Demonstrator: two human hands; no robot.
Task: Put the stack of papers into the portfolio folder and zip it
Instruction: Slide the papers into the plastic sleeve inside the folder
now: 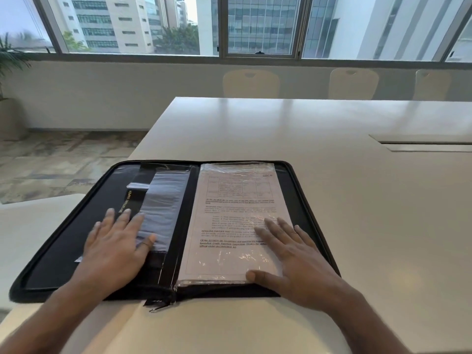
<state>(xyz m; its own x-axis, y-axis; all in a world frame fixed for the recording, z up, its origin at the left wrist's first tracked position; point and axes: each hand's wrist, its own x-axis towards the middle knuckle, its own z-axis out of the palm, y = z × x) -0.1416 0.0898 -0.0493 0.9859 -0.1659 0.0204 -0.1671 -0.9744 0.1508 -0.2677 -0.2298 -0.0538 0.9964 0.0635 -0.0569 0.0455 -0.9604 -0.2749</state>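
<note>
Stack of papers (231,223) lying in plastic sleeve on right half of open portfolio folder (298,190), on table (357,200). Both palms pressing flat, fingers spread, gripping nothing: left hand (116,247) on left pockets, right hand (293,254) on papers. Insertion looking done. Next: folding cover shut, then pulling zipper pull (159,308) round.

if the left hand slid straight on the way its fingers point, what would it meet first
The left hand lies flat on the open folder's left half, fingers pointing away and slightly right. Sliding on, it would probably run over the clear sleeve its fingertips already touch, then reach the folder's far zipped edge.
</note>
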